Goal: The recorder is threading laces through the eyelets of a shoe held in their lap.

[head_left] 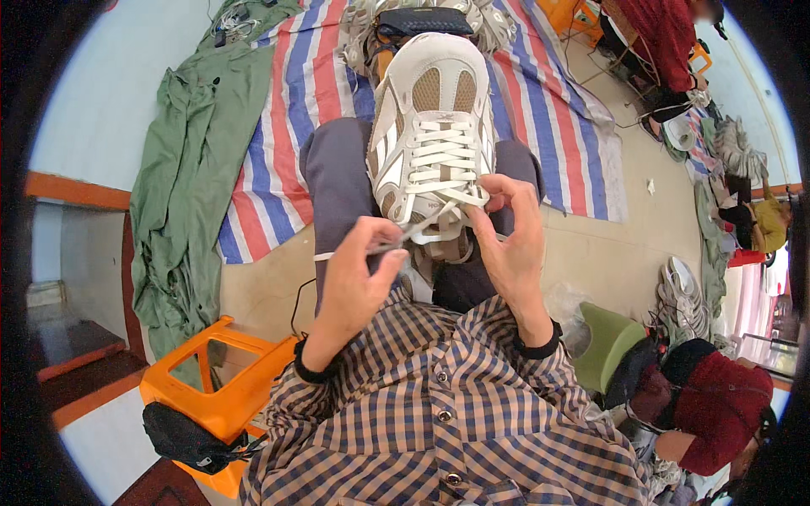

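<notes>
A white and tan sneaker [449, 66] rests between my knees, toe pointing away from me. White shoelaces [442, 153] criss-cross its tongue in several rows. My left hand [353, 268] is closed in a pinch on a loose shoelace end, just left of the shoe's opening. On the other side, my right hand [513, 246] pinches a loop of shoelace between thumb and forefinger, close to the top eyelets. One stretch of lace runs slantwise between the two hands, across the tongue. The heel is partly hidden in shadow near my lap.
Striped tarp [291, 101] covers the floor ahead, with more shoes and a dark pouch [422, 21] on it. Green cloth [198, 169] hangs at left. An orange stool [219, 371] and black bag [190, 438] stand lower left, a green chair [603, 341] right. Other people sit at right.
</notes>
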Tool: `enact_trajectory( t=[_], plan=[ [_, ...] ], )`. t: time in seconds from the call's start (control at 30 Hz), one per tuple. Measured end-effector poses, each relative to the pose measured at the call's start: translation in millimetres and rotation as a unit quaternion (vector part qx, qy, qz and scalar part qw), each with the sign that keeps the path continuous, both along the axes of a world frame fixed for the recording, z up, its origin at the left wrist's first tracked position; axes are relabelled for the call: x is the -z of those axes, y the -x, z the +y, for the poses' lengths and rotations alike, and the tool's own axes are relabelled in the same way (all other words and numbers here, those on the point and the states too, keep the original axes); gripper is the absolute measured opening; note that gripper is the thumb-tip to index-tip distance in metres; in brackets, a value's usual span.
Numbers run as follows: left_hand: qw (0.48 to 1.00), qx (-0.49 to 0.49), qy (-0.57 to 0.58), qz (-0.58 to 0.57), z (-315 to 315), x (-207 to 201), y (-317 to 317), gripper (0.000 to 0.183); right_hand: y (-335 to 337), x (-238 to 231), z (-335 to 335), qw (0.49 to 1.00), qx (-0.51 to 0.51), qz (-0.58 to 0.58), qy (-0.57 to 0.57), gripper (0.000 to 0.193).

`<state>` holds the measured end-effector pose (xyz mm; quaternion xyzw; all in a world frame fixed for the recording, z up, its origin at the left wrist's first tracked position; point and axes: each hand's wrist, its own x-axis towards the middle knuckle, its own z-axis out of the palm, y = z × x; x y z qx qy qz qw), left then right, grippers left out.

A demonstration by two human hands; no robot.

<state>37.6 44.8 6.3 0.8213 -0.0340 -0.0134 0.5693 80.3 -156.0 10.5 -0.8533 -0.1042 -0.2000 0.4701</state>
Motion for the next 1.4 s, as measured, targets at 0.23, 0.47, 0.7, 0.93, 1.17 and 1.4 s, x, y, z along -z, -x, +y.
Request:
enact_trajectory(
  t=[0.23,0.47,0.7,0.93,1.17,1.4],
  plan=[
    [0.987,0.082,0.047,0.134,-9,17,13,0.019,-3,4,-1,0.995,-0.011,0.038,-0.089,0.03],
    [0.984,0.085,0.078,0.134,-12,25,17,0.021,-10,2,-3,0.999,-0.001,-0.024,-0.045,0.024],
    [0.985,0.097,0.082,0.119,-11,22,19,0.021,-13,-29,-6,0.993,0.012,-0.113,0.029,0.025],
    [0.974,0.102,0.129,0.157,-6,16,18,0.023,-12,-9,-8,0.994,-0.004,0.024,-0.109,0.033],
    [0.974,0.104,0.129,0.154,-7,17,17,0.022,-8,-3,-8,0.991,-0.042,0.086,-0.096,0.031],
    [0.977,0.104,0.125,0.138,-7,21,18,0.02,-6,-4,-7,0.995,-0.044,0.048,-0.071,0.019]
  ],
)
